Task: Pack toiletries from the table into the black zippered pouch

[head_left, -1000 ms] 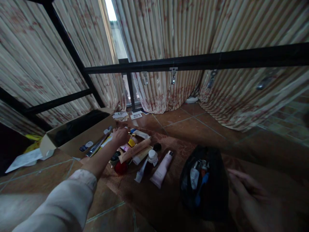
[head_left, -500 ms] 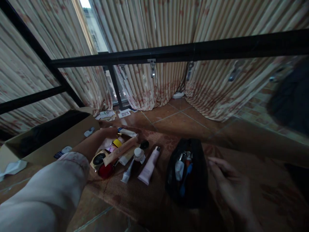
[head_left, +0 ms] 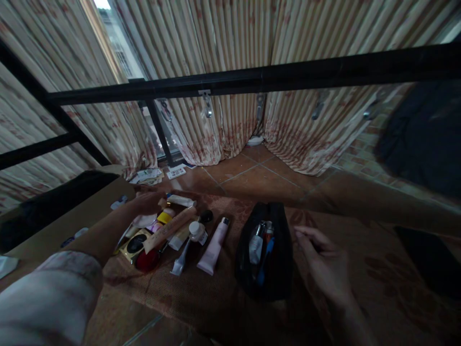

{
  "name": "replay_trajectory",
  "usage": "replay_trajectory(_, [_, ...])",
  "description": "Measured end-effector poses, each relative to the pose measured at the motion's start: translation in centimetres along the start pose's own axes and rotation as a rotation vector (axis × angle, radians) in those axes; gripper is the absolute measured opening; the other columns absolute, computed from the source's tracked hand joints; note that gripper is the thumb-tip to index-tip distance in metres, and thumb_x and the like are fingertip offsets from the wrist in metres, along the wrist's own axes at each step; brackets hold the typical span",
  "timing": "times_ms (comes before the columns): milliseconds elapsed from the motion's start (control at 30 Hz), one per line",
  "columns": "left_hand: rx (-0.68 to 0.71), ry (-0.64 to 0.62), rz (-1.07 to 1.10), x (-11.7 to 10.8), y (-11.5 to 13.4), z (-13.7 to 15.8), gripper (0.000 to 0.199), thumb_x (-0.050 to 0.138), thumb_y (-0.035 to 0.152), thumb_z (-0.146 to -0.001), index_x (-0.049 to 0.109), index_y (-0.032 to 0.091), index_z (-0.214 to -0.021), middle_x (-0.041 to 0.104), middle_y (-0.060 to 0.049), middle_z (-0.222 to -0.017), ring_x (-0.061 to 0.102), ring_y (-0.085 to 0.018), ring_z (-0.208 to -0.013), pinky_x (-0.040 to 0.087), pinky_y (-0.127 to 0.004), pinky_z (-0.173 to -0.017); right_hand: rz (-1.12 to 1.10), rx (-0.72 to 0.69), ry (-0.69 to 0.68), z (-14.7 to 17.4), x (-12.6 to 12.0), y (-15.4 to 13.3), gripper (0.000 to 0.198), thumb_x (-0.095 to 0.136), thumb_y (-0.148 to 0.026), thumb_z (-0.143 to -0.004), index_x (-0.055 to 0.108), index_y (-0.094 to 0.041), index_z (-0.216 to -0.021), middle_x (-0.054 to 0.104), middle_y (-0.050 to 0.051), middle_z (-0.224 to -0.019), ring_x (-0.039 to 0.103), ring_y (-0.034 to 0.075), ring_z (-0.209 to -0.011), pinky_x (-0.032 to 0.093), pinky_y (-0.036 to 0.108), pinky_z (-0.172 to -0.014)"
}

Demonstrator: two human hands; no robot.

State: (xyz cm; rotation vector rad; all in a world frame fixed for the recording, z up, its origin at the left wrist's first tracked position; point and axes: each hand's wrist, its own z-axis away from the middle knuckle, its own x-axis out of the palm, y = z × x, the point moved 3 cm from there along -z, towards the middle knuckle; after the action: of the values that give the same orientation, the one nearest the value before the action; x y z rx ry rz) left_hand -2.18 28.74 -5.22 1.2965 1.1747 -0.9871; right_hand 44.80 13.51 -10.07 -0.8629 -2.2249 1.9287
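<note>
My left hand (head_left: pixel 153 203) reaches over the far side of a pile of cosmetics. Its fingers are blurred and partly hidden, so any grip is unclear. In the pile are a long peach-coloured box (head_left: pixel 169 229), a gold compact with a black oval (head_left: pixel 136 243), a red round item (head_left: pixel 147 261) and a white tube (head_left: pixel 181 200). A white-capped small bottle (head_left: pixel 196 231) and a pink tube (head_left: pixel 213 247) lie nearer the middle. My right hand (head_left: pixel 322 262) is closed in a pinch beside the open black pouch (head_left: pixel 242 269), which holds a small bottle (head_left: pixel 256 250) and a blue item (head_left: pixel 266 259).
Everything lies on a brown patterned mat (head_left: pixel 158 288) over floor tiles. A cardboard box (head_left: pixel 77 216) with dark contents stands at the left. Papers (head_left: pixel 147 176) lie near the curtains (head_left: pixel 223 125). A dark flat object (head_left: pixel 425 264) is at the right, below a dark hanging shape (head_left: pixel 421 139).
The view has turned slightly right, so the mat and its things sit further left. My left hand stays at the pile's far side, and my right hand stays beside the pouch.
</note>
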Motion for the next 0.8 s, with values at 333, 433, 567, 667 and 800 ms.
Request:
replay_trajectory(333, [0.011, 0.025, 0.878, -5.0, 9.7, 7.6, 0.045, 0.046, 0.041, -0.081, 0.055, 0.014, -0.116, 0.066, -0.006, -0.102, 0.067, -0.021, -0.079, 0.058, -0.036, -0.075, -0.123, 0.003, -0.004, 0.0, 0.3, 0.3, 0.030, 0.066, -0.047, -0.083, 0.076, -0.021, -0.094, 0.075, 0.005, -0.084, 0.066, 0.019, -0.073, 0.051, 0.030, -0.065])
replay_trajectory(433, [-0.053, 0.117, 1.325, -5.2, 16.0, 10.7, 0.035, 0.048, 0.039, -0.078, 0.057, 0.015, -0.102, 0.063, -0.004, -0.088, 0.059, -0.016, -0.064, 0.053, -0.028, -0.059, -0.151, 0.007, 0.000, 0.0, 0.3, 0.4, 0.029, 0.067, -0.046, -0.082, 0.076, -0.021, -0.094, 0.073, 0.003, -0.079, 0.064, 0.018, -0.069, 0.050, 0.029, -0.063])
replay_trajectory(567, [-0.051, -0.007, 1.733, -4.0, 23.3, 12.9, 0.026, 0.047, 0.035, -0.076, 0.056, 0.018, -0.093, 0.056, 0.000, -0.071, 0.050, -0.012, -0.049, 0.044, -0.023, -0.046, -0.163, 0.002, 0.012, -0.1, 0.0, -0.1, 0.027, 0.068, -0.044, -0.081, 0.077, -0.021, -0.091, 0.070, 0.002, -0.072, 0.060, 0.016, -0.064, 0.047, 0.027, -0.059])
replay_trajectory(667, [-0.074, -0.152, 1.906, -2.0, 25.9, 13.6, 0.026, 0.051, 0.033, -0.075, 0.060, 0.017, -0.093, 0.058, -0.001, -0.073, 0.050, -0.010, -0.048, 0.043, -0.022, -0.044, -0.187, 0.015, 0.006, 0.0, 0.0, -0.6, 0.027, 0.070, -0.045, -0.080, 0.076, -0.021, -0.090, 0.071, 0.002, -0.074, 0.060, 0.016, -0.064, 0.048, 0.028, -0.061])
replay_trajectory(800, [-0.083, -0.240, 1.984, 0.4, 26.8, 14.2, 0.030, 0.057, 0.032, -0.078, 0.067, 0.012, -0.099, 0.060, -0.003, -0.078, 0.050, -0.009, -0.054, 0.042, -0.019, -0.044, -0.248, 0.034, -0.069, 0.2, 0.6, -1.1, 0.030, 0.071, -0.048, -0.079, 0.075, -0.021, -0.093, 0.070, 0.003, -0.080, 0.060, 0.017, -0.070, 0.050, 0.028, -0.065])
